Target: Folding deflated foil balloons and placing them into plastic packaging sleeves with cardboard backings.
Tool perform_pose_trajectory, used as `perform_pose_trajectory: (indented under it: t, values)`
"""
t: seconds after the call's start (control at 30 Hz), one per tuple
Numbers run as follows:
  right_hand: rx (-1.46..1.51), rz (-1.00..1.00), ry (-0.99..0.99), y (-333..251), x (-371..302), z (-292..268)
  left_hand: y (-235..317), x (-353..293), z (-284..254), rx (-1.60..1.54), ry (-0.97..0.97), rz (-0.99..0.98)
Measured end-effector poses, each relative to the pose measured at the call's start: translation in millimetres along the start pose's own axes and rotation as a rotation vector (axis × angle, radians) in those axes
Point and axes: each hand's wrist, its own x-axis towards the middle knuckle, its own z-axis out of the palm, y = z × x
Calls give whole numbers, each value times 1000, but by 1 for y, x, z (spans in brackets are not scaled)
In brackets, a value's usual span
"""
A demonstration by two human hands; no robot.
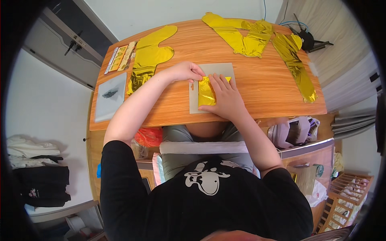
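Note:
A folded gold foil balloon [206, 93] lies on a grey card [194, 98] with a small hanging slot, near the front edge of the table. My right hand [227, 95] rests flat over the foil's right side, fingers stretched out and thumb at its lower edge. At the foil's upper left corner, the fingertips of my left hand [188, 73] are closed together on the edge. The card's upper part shows beyond both hands; some of the foil is hidden under my right hand.
Flat gold foil balloons lie at the left [150, 50], at the back [245, 34] and along the right [295, 66]. Printed cards [120, 58] and a clear plastic sleeve [110, 98] are on the left. A black router [307, 41] stands beyond the table's right corner.

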Motion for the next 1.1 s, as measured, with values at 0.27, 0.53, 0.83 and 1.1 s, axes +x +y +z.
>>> perform_pose_trajectory:
  t: [0.27, 0.53, 0.83, 1.1]
  values:
    - [47, -9, 40, 3, 0, -1, 7, 1, -4, -165, -43, -183]
    - [55, -8, 54, 5, 0, 4, 14, 3, 0, -93, -64, -251]
    - [1, -4, -67, 4, 2, 2, 2, 8, 6, 102, -86, -91]
    - [-19, 3, -43, 1, 2, 2, 9, 5, 11, 3, -3, 3]
